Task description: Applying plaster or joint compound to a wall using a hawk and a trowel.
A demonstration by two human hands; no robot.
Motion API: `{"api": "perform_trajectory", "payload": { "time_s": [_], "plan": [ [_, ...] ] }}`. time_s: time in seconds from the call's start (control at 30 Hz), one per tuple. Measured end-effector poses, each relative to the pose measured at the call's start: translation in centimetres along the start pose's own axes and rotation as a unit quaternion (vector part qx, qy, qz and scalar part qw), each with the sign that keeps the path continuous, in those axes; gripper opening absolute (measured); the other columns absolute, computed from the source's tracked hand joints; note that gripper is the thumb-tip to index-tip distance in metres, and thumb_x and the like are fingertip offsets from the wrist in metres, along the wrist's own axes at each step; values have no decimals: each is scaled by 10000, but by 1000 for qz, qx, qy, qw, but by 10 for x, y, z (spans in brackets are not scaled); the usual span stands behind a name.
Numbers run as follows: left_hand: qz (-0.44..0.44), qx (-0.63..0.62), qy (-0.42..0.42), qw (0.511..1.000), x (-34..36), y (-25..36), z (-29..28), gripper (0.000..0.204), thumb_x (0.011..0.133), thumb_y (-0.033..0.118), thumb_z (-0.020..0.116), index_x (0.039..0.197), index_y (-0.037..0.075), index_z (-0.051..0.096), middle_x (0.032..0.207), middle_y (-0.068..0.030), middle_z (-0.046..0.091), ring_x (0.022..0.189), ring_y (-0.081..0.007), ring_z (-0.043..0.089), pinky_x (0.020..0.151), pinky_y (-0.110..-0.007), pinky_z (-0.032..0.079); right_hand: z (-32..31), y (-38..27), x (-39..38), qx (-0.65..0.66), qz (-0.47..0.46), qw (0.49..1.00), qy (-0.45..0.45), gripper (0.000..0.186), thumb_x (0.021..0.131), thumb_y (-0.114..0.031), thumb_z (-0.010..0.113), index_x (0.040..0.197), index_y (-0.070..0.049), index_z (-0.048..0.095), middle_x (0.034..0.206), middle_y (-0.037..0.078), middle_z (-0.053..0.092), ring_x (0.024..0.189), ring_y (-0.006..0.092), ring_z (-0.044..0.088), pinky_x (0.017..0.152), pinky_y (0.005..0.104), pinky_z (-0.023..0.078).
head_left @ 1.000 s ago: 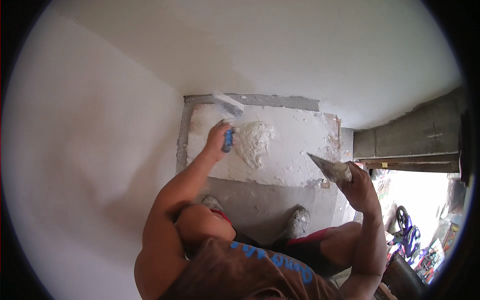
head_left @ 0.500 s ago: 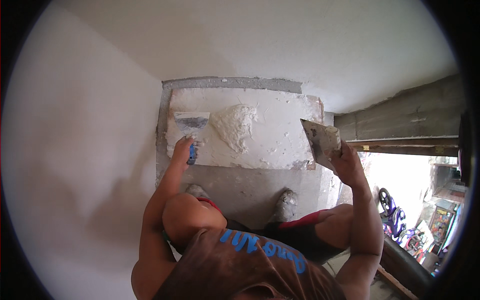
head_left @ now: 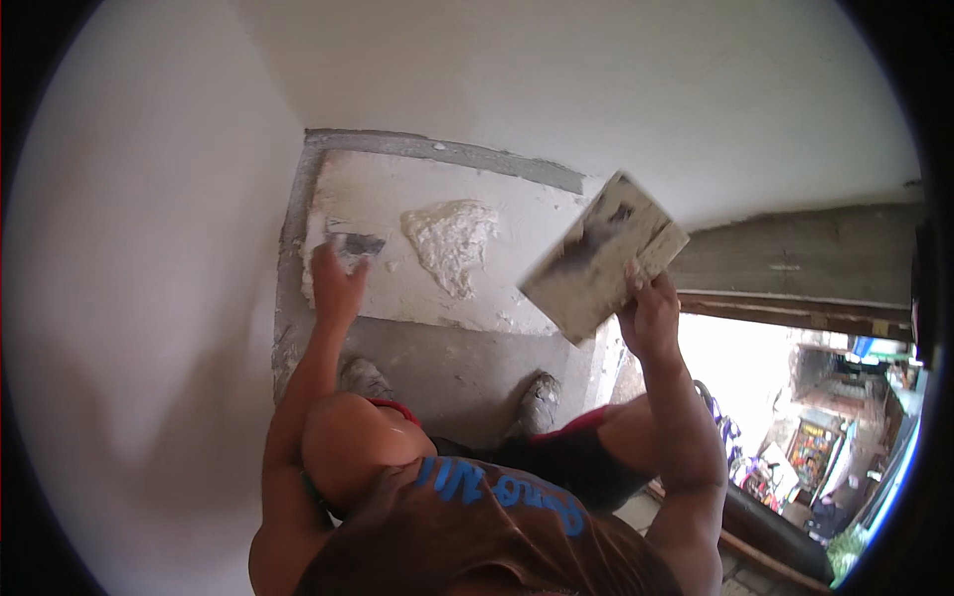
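Observation:
My left hand [head_left: 341,286] is closed at the handle end of a wide putty knife [head_left: 362,243]; the hand hides the handle. The knife's dark-smeared blade is low over the left part of a white-coated board [head_left: 537,214] on the floor. Beside it, a lumpy mound of wet white putty [head_left: 452,238] lies on the board. My right hand [head_left: 653,310] grips a flat rectangular plate [head_left: 603,253] by its lower right edge. Dried putty and dark patches mark its face, which is tilted up above the board's right end.
Pale walls [head_left: 129,248] meet at the corner behind and left of the board. Grey concrete floor [head_left: 447,363] lies between it and my feet. To the right are a bare grey wall strip [head_left: 785,253] and a bright opening with clutter [head_left: 810,452] outside.
My right hand has turned the plate so its broad face shows, and has shifted left in view. My left hand has moved forward on the board with the putty knife. The whole view has shifted.

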State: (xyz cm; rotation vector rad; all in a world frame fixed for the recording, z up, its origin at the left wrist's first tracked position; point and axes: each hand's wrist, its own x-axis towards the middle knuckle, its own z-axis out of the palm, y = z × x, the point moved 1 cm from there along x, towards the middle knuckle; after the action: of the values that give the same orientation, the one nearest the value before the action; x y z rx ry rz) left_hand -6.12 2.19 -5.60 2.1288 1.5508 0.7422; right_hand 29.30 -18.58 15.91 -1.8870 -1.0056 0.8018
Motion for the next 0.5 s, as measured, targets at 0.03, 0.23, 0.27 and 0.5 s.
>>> {"api": "perform_trajectory", "payload": {
  "time_s": [0.03,0.23,0.27,0.5],
  "plan": [
    [-38,-87,-197,976,8,36,-23,612,880,317,698,1326,-41,478,1272,-286,543,1148,-382,568,965,-438,472,13,-10,7,260,19,965,39,303,962,-127,554,1223,26,561,1191,120,635,1028,250,635,897,376,507],
    [99,-404,-539,733,5,218,-40,675,933,406,647,1406,-17,419,1327,-210,533,1201,-279,547,1017,-397,442,51,-47,38,593,-58,795,118,290,992,-136,549,1256,-33,492,1226,105,594,1115,234,608,971,416,518],
    [83,-460,-498,730,6,243,-36,635,955,397,622,1400,-10,425,1252,-158,596,1194,-229,535,1018,-397,433,54,-51,40,601,-56,785,140,296,990,-147,561,1254,-34,494,1229,103,593,1105,229,611,963,411,520],
    [-157,-735,-240,614,45,360,-5,250,960,160,563,1174,31,566,1070,-52,611,958,-122,564,809,-299,467,22,-33,40,559,2,826,75,294,989,-224,582,1219,-43,552,1158,88,644,1120,215,600,915,383,495]
  ]
}}
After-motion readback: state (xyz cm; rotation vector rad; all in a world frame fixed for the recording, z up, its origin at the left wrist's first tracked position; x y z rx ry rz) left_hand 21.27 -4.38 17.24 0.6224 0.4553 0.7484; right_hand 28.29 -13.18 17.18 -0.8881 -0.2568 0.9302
